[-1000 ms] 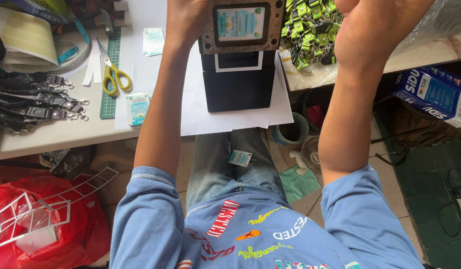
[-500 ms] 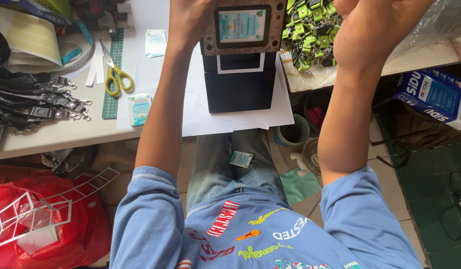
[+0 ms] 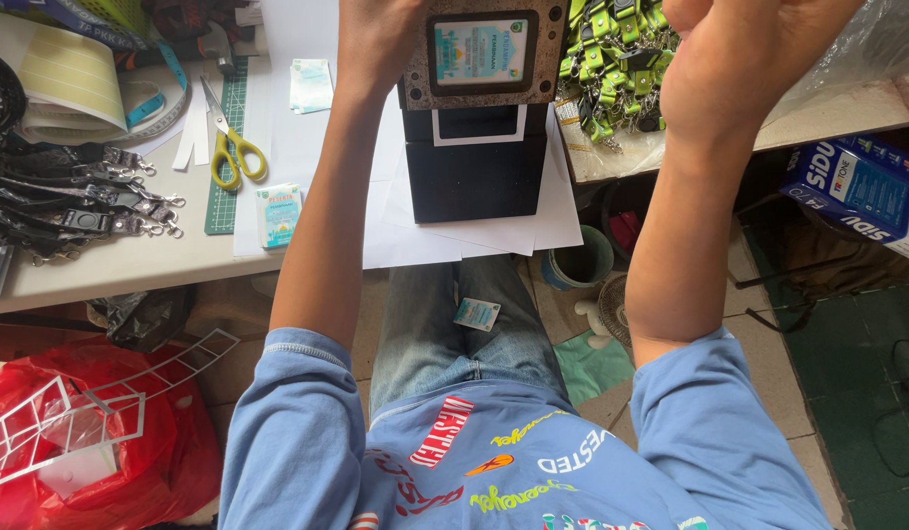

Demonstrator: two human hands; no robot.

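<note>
Head view: left hand (image 3: pixel 376 44) fingers grip the card cutter (image 3: pixel 482 59); right hand (image 3: pixel 744 59) fingers cannot tell

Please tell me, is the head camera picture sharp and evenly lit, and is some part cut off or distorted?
Head view: soft daylight, no hard shadows; the white paper is bright, almost washed out. The left hand and right hand are cut by the top edge, so their fingers are hidden. The black die-cutting machine and yellow scissors are sharp. Wide-angle lens makes the forearms look stretched.
</note>
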